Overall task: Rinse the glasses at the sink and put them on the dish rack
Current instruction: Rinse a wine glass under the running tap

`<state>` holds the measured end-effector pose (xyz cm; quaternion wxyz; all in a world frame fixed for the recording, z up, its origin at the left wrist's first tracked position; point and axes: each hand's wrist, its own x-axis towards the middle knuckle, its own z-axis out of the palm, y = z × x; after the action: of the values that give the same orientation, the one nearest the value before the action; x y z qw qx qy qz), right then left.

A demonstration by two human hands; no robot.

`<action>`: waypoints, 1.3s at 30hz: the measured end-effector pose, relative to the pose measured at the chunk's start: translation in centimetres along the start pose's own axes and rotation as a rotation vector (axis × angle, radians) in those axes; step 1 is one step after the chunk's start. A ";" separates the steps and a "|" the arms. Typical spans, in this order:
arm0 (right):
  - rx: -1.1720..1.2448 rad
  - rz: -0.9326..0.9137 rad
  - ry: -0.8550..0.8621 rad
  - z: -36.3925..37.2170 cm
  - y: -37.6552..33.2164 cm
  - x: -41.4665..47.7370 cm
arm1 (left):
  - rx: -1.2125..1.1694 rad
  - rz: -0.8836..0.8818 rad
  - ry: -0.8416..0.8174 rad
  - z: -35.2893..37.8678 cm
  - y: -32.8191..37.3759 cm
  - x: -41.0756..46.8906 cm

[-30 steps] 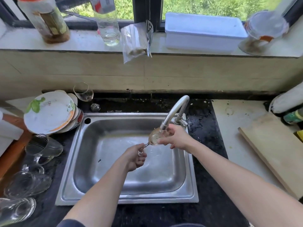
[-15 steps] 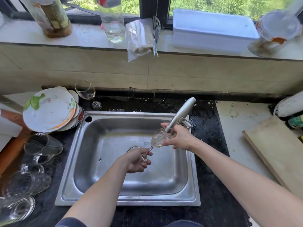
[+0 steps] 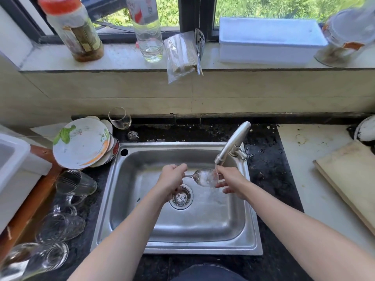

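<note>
- The wine glass (image 3: pixel 205 177) lies on its side above the sink (image 3: pixel 113 199), its bowl just under the spout of the faucet (image 3: pixel 233 142) and its stem pointing towards the sink's left side.
- The left hand (image 3: pixel 172 179), above the sink's drain (image 3: pixel 181 196), has its fingers clenched round the stem and foot and carries the glass.
- The right hand (image 3: pixel 233 182), over the sink's right half, has loosely spread fingers touching the bowl's mouth, not wrapped round it.
- Only the thin, wet stem is truly gripped. A slip there would likely drop the glass onto the steel basin, where it could chip or shatter.
- The bowl sits very near the metal spout. A careless lift or twist could knock it against the spout.
- Pressing on the rim while the other hand turns the stem could snap the stem.
- Left of the sink, the tabletop (image 3: pixel 97 175) is crowded with lying glasses (image 3: pixel 75 182) and stacked plates (image 3: pixel 81 142). Setting this one down hastily risks glass striking glass.
- I cannot make out a dish rack for certain.
</note>
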<state>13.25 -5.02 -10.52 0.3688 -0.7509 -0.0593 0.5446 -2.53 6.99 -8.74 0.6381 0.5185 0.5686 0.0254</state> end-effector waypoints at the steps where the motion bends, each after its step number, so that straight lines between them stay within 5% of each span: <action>1: 0.026 -0.039 0.029 0.0 0.0 -0.1 | -0.013 -0.027 -0.018 -0.1 0.1 -0.1; 8: -0.062 -0.388 0.092 -0.4 -0.3 -2.1 | -0.443 -0.446 -0.285 -0.9 -3.1 2.0; 12: -0.294 -0.574 0.037 -1.2 0.4 -2.6 | -0.467 -0.512 -0.366 0.3 -4.4 3.2; 17: -0.270 -0.310 -0.123 -1.5 -0.4 -3.0 | -0.363 -0.283 -0.231 2.0 -3.6 3.9; 21: 0.004 -0.065 -0.353 -1.3 -1.0 -3.8 | -0.340 -0.207 -0.199 2.0 -3.2 3.8; 26: 0.079 -0.139 -0.215 -0.8 -2.1 -4.0 | -0.341 -0.090 -0.123 2.5 -3.3 3.4; 30: 0.258 -0.014 -0.352 -0.4 -2.7 -4.0 | -0.228 0.053 -0.056 2.5 -2.9 3.5; 35: 0.302 -0.055 -0.227 -0.4 -2.6 -3.8 | -0.199 -0.032 -0.073 2.7 -2.6 3.8; 37: 0.373 -0.058 -0.286 -0.4 -2.6 -3.8 | -0.221 -0.110 -0.117 2.9 -2.6 4.0; 39: 0.190 -0.115 -0.361 -0.8 -2.0 -3.8 | -0.287 -0.204 -0.153 2.3 -2.5 4.4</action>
<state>13.05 -5.79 -6.22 0.4517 -0.5985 -0.1154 0.6515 -0.64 7.17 -13.99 0.7462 0.3623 0.5585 0.0018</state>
